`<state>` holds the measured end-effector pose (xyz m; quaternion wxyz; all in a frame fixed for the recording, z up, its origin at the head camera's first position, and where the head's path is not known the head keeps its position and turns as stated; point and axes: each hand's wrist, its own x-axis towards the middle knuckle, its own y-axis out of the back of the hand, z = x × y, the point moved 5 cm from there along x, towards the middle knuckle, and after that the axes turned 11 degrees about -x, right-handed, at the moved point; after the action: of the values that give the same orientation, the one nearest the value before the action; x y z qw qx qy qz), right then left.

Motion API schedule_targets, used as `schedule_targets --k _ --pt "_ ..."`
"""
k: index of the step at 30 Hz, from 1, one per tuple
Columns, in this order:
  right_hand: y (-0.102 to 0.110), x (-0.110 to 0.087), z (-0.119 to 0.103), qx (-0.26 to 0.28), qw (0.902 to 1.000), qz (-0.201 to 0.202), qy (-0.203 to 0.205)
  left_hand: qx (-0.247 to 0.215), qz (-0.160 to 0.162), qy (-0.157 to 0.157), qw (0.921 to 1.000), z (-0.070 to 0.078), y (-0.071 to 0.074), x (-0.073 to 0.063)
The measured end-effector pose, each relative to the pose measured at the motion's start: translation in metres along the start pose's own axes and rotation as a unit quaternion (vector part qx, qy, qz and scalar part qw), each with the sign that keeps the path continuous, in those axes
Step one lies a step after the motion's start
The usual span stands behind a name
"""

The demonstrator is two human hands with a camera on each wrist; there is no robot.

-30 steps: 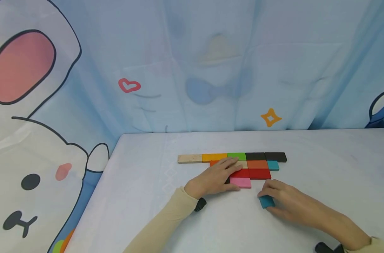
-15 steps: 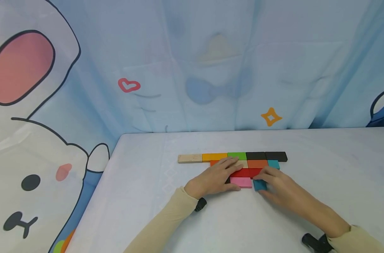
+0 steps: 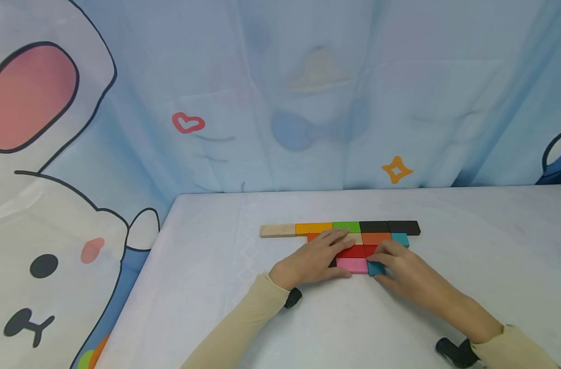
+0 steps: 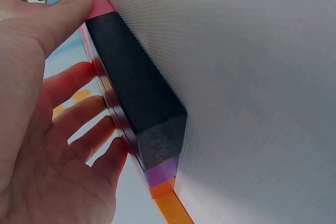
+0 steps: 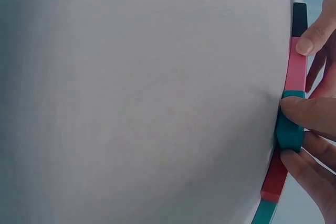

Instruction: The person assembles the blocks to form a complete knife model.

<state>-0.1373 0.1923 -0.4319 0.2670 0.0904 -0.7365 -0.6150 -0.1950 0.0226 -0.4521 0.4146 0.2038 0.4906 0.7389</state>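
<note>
My left hand (image 3: 310, 259) lies across flat coloured blocks set in rows, its fingers mostly straight. The thumb touches the front face of a pink block (image 3: 353, 265), as the left wrist view also shows. A black block (image 4: 136, 77) adjoins the pink one under this hand. My right hand (image 3: 412, 274) pinches a teal block (image 5: 290, 129) between thumb and fingers, and that block sits against the pink block's right end in the front row. Directly behind are red blocks (image 3: 353, 251), partly covered by both hands.
The back row holds a plain wood block (image 3: 278, 231), a yellow block (image 3: 314, 229), a green block (image 3: 346, 226) and two black blocks (image 3: 403, 228). An orange block (image 3: 376, 239) and another teal block (image 3: 400, 239) lie in front. White cloth (image 3: 206, 266) covers the table; a blue curtain (image 3: 225, 154) hangs behind.
My right hand has carried the teal block left and away from me, from apart on the cloth to against the pink block's end. The left hand has stayed in place.
</note>
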Motion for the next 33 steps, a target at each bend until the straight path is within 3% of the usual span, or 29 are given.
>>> schedule_targets --k 17,25,29,33 --pt "-0.002 0.002 -0.004 -0.016 0.9999 0.0 -0.002 -0.001 0.006 -0.001 1.0 -0.002 -0.001 -0.002" --pt "0.012 -0.005 0.002 -0.022 0.9977 0.064 0.009 -0.003 0.004 0.008 1.0 -0.009 -0.002 -0.001" --pt "0.019 -0.013 0.011 -0.029 0.9963 0.081 0.001 0.018 0.011 -0.006 0.9998 -0.008 -0.002 -0.004" --pt "0.02 -0.021 0.025 -0.054 0.9963 0.065 -0.015 0.024 0.055 -0.051 0.9969 -0.005 0.004 -0.016"
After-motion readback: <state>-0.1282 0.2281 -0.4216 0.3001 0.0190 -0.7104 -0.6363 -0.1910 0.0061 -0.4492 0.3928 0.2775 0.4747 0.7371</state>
